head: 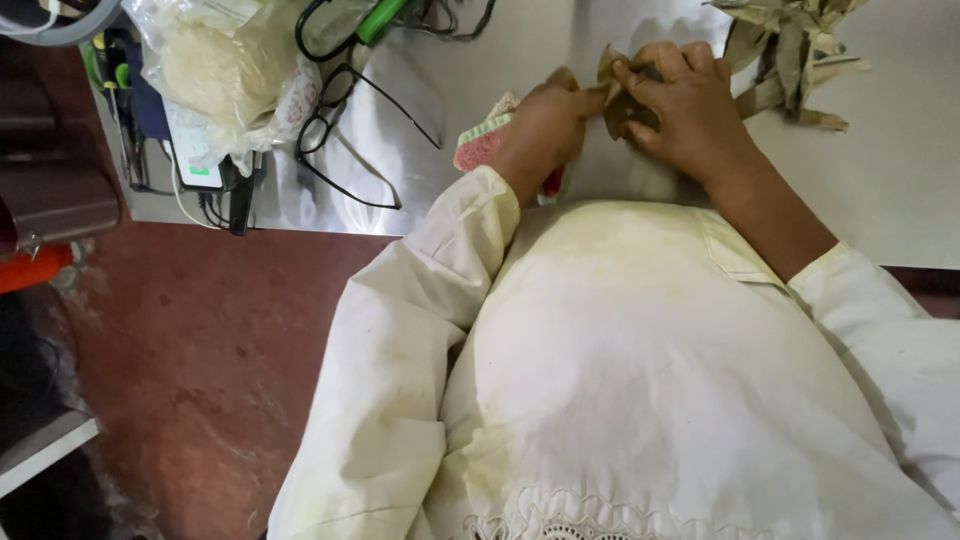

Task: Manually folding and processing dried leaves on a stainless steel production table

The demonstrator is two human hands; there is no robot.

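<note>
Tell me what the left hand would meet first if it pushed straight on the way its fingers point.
The left hand points rightward and already touches the brown strip piece pinched with the right hand; depth is unclear.

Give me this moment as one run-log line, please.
left hand: pinching brown paper piece | right hand: gripping same piece | strip pile: table's far right

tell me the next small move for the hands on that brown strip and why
Probably press the fold flat. Both hands, left hand and right hand, pinch the brown strip just above the table, and its end sticks up bent. More strips lie to the right.
</note>
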